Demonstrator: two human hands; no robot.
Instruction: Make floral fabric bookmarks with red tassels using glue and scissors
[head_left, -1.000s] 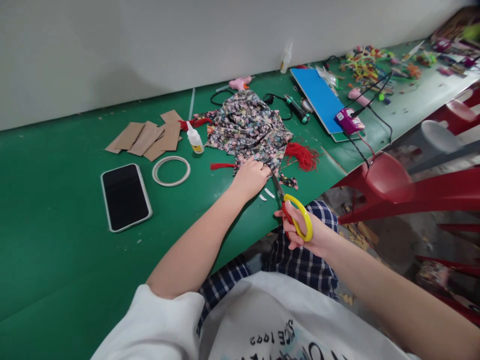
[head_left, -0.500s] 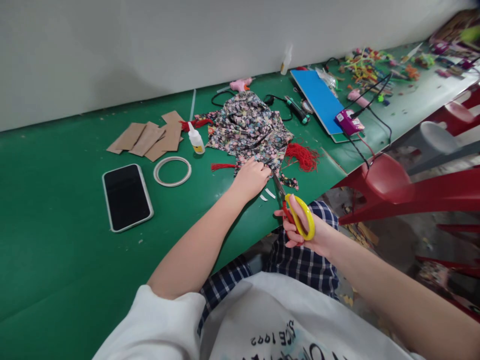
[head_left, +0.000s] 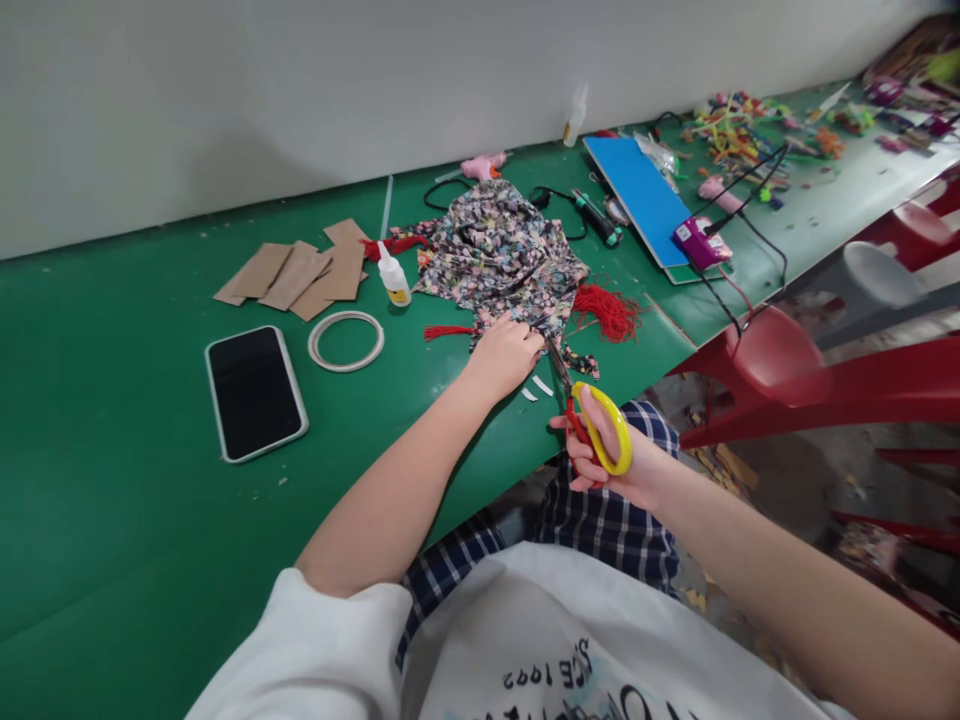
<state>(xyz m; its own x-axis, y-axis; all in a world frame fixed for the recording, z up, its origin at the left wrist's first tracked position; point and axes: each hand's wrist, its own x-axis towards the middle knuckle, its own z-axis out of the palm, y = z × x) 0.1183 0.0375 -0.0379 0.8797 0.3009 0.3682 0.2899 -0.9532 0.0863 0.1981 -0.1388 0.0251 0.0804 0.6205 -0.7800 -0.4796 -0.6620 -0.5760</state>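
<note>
Now: right hand [head_left: 634,476] grips scissors [head_left: 622,440], blades beside left hand [head_left: 505,356], which rests on floral cloth [head_left: 510,245] on green table [head_left: 127,400], pinch unclear — fingertips sliding bladeward could get nicked; bunched folds risk a miscut.

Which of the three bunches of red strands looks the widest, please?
The bunch to the right of the floral fabric, a loose tangle; the upper-left bunch and the lower-left bunch are both narrower.
</note>
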